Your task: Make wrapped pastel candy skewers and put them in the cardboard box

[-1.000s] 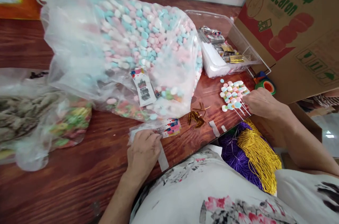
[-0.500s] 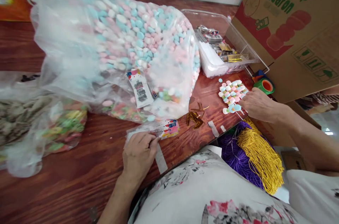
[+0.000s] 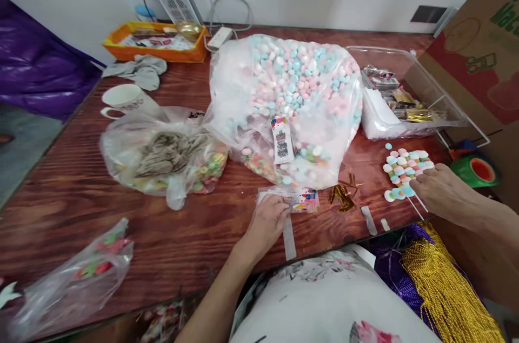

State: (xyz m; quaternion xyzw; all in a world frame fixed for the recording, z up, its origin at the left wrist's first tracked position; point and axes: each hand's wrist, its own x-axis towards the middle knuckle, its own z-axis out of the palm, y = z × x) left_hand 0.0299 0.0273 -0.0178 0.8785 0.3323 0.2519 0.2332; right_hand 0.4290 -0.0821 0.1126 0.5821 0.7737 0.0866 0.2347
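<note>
My left hand (image 3: 267,221) rests on a small clear packaging bag (image 3: 298,200) with a colourful printed header, pinching its edge on the wooden table (image 3: 81,192). My right hand (image 3: 440,192) grips the white sticks of candy skewers (image 3: 403,170), pastel pink, blue and white pieces lying at the table's right edge. A big clear sack of pastel candies (image 3: 292,94) lies just behind both hands. Gold twist ties (image 3: 343,194) lie between my hands.
A clear tray (image 3: 409,100) of wrappers and ties stands right of the sack, a cardboard box (image 3: 482,51) beyond it. A green tape roll (image 3: 478,170), plastic bags (image 3: 162,154), a white cup (image 3: 119,100), an orange tray (image 3: 154,43) and gold and purple cords (image 3: 441,283) surround the spot.
The view has pulled back and swung left, showing more of the table. Both hands stay where they were, left on the small bag, right on the skewer sticks.
</note>
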